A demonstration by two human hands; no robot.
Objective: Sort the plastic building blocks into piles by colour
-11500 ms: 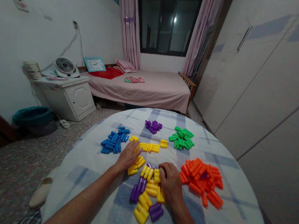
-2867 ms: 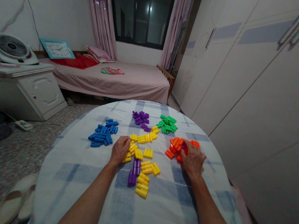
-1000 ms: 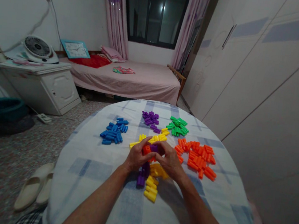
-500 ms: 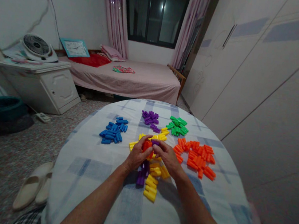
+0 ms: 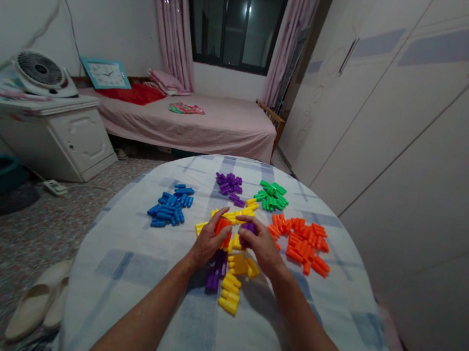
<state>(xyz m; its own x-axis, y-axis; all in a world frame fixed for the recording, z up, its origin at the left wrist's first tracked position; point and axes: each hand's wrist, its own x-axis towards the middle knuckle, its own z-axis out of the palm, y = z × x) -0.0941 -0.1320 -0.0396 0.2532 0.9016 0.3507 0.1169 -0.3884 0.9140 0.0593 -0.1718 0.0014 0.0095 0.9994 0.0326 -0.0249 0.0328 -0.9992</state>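
My left hand (image 5: 208,242) is closed around an orange building block (image 5: 223,233) over the middle of the round table. A short way to its right, my right hand (image 5: 264,245) grips a purple building block (image 5: 247,233) between thumb and fingers. The two blocks are apart. Yellow blocks (image 5: 238,264) lie beneath and in front of my hands, some joined together. By my left wrist is a column of purple blocks (image 5: 212,282). My fingers hide part of both held blocks.
Loose blocks lie in colour piles: blue (image 5: 170,206) at left, purple (image 5: 229,184) and green (image 5: 271,196) at the far side, orange (image 5: 306,242) at right. A checked cloth covers the table (image 5: 123,299). A bed (image 5: 206,126) stands beyond; a wardrobe (image 5: 395,133) lines the right.
My right hand has drawn the purple block away from the orange one, opening a gap between them. The whole view has shifted slightly, so the scene sits further left.
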